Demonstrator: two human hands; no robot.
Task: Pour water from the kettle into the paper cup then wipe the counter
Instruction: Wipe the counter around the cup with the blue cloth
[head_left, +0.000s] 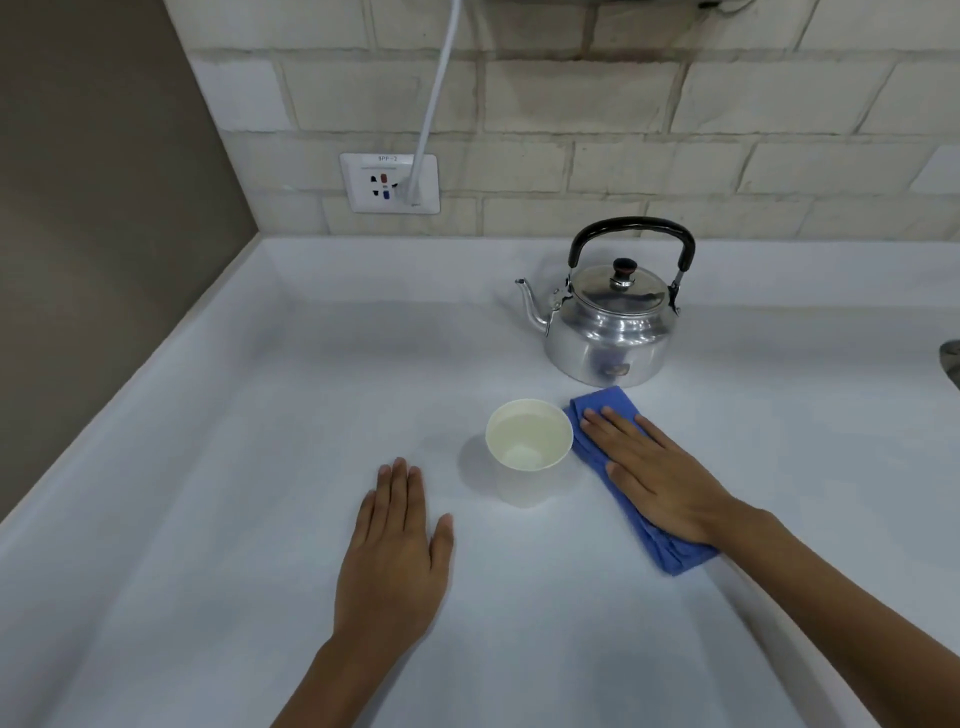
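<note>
White worktop (260, 467) below a tiled wall: my right hand (660, 478) lies flat on the blue cloth (670, 558), whose long axis runs from the front edge toward the kettle (608, 332), beside the filled paper cup (529, 441); my left hand (395, 551) rests flat, empty.

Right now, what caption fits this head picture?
Right hand presses blue cloth beside filled paper cup; kettle behind.

right hand (657, 475) flat on blue cloth (641, 483), pressing it to counter (234, 467). left hand (395, 551) flat on counter, left of cup (527, 449). cup upright, holding water, just beside cloth. kettle (610, 317) behind, lid on, spout pointing left.
</note>
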